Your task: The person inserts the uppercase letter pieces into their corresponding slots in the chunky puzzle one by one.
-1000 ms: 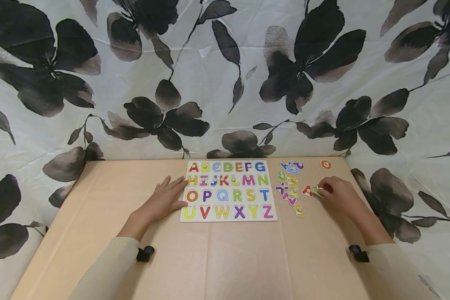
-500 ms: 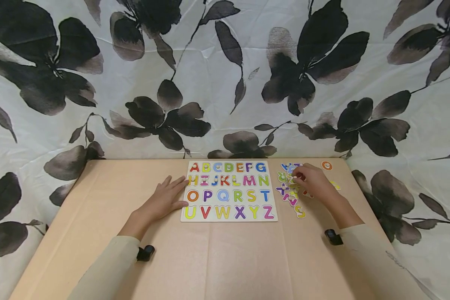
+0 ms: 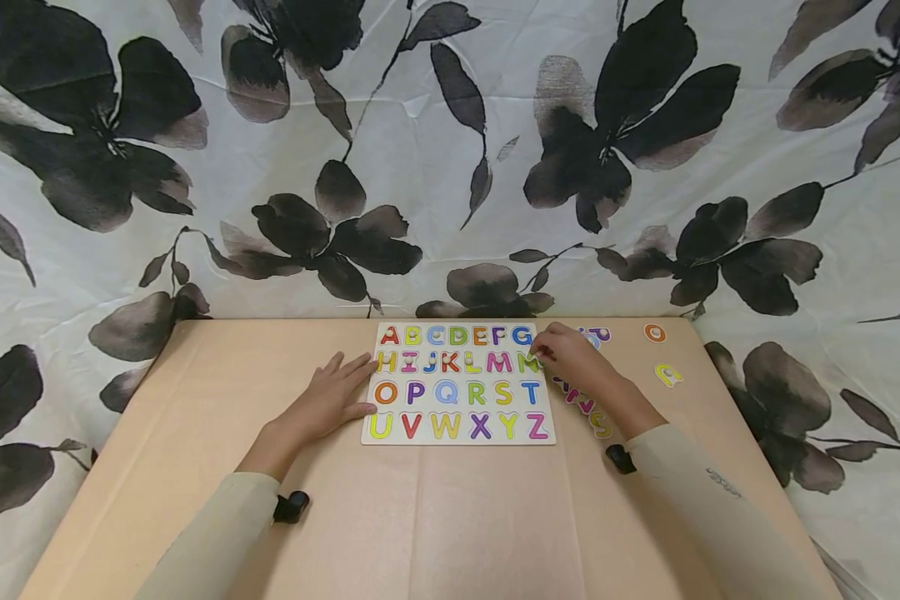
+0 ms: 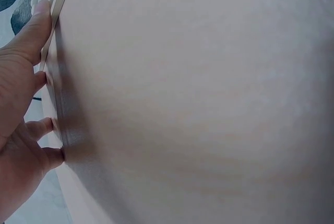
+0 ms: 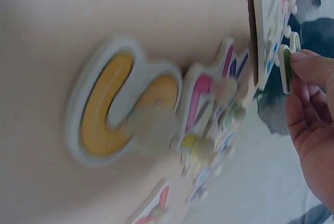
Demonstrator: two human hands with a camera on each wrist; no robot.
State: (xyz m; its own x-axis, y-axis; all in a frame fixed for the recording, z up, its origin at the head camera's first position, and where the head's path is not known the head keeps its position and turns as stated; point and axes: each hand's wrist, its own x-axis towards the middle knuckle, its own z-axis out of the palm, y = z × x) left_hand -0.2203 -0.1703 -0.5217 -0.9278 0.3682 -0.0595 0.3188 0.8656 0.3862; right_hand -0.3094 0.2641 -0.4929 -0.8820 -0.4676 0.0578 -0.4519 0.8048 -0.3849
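white alphabet puzzle board (image 3: 429, 393) at the far side of a tan worktop (image 3: 480, 525), with four rows of bright letters, a to g at the top, u to z at the bottom. over its right edge, the right hand (image 3: 574, 358), with fingers (image 5: 298, 109) and thumb closed in a pinch on a green letter piece (image 5: 286, 70). location of this piece: by the n at the end of the second row, nearly edge-on in the right wrist view; exact letter, and any contact with the board, impossible to tell.

at the board's left edge, the left hand (image 3: 328, 397), open and spread, with thumb on the rim beside the u and index fingertip near the h.

just right of the board, partly behind the right hand, a cluster of loose letter pieces (image 3: 586, 406) in pink, purple, blue and yellow. farther right, apart from the cluster, an orange letter o (image 3: 654, 333) and, nearer the person, a yellow letter piece (image 3: 668, 375).

on both arms, beige sleeves (image 3: 210, 533) and black wrist cameras (image 3: 291, 507). beyond the worktop, a pale cloth (image 3: 450, 192) with large dark flowers.
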